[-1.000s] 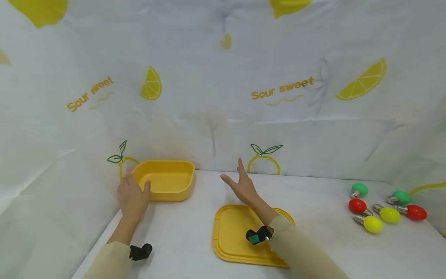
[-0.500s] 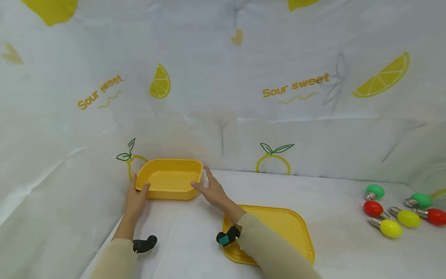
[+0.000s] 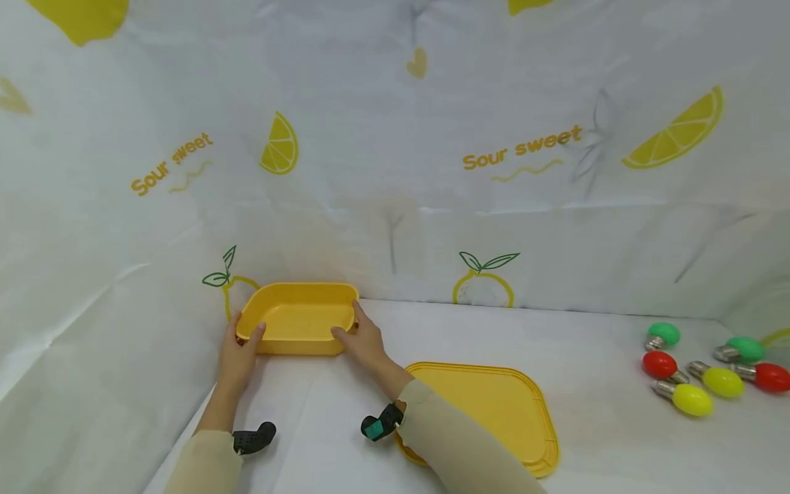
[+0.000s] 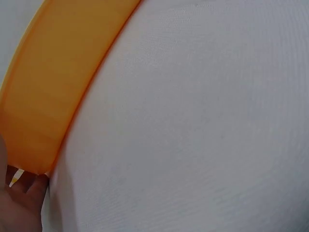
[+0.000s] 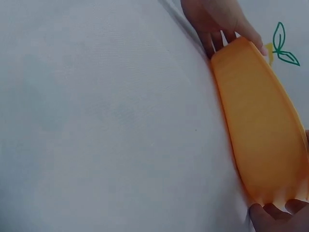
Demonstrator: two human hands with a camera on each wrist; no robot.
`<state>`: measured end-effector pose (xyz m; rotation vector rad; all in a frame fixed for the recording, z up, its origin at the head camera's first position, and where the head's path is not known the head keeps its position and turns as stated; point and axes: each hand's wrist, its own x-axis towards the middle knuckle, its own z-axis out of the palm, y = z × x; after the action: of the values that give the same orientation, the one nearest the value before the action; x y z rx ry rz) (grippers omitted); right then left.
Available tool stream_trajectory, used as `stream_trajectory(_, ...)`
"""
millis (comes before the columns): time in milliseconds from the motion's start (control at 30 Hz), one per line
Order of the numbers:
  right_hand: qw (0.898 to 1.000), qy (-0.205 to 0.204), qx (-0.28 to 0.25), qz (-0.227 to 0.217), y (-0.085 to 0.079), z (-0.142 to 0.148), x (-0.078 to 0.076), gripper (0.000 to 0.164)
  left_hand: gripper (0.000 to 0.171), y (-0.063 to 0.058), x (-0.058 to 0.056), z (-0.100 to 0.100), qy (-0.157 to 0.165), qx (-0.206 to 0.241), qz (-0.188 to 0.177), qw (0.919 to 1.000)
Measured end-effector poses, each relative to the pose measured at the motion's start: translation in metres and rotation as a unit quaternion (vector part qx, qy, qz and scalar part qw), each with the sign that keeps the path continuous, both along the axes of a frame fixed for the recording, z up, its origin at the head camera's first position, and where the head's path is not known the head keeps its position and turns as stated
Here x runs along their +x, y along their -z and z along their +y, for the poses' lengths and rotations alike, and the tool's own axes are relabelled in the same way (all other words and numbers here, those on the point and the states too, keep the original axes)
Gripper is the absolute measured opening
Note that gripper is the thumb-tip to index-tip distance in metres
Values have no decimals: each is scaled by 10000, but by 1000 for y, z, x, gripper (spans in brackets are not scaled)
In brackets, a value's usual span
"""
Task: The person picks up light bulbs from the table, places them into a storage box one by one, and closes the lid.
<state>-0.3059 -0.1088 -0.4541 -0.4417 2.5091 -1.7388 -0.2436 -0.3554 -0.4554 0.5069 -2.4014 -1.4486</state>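
A yellow plastic container (image 3: 296, 322) with rounded corners stands against the back wall on the left, its open side up and nothing visible inside. My left hand (image 3: 239, 353) grips its left end, thumb over the rim and fingers round the outside. At the right end, my right hand (image 3: 365, 341) holds it the same way. The right wrist view shows both the left hand (image 5: 217, 17) and the right hand (image 5: 280, 220) with fingertips curled low against the container's wall (image 5: 260, 121). In the left wrist view, part of the left hand (image 4: 21, 205) is cut off by the frame.
A flat yellow lid (image 3: 481, 405) lies right of the container, partly under my right sleeve (image 3: 459, 439). Several bulbs lie at the far right, among them a green bulb (image 3: 664, 334), a red bulb (image 3: 659, 364) and a yellow bulb (image 3: 691, 400). A lemon-printed cloth (image 3: 395, 171) hangs behind.
My right hand has moved left from above the lid to the container's right end. Both hands have taken hold of the container. The head view has shifted slightly.
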Motion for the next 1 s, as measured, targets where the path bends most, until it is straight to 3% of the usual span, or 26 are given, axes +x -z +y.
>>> stream_trajectory(233, 9998, -9, -33, -218, -5, 22, 2, 81, 90, -5, -2, 15, 109, -170, -150, 9997)
stream_trajectory(500, 9990, -128, -85, -415, -3, 54, 2, 80, 91, -8, 0, 35, 538, -400, -190, 9976)
stream_trajectory(733, 9986, -222, 23, -476, -7, 85, 2, 79, 96, -9, -6, 57, 734, -869, -535, 9921)
stream_trajectory(1000, 9980, -232, -99, -587, -13, 119, 6, 78, 97, -8, -14, 89, 785, -929, -659, 9904)
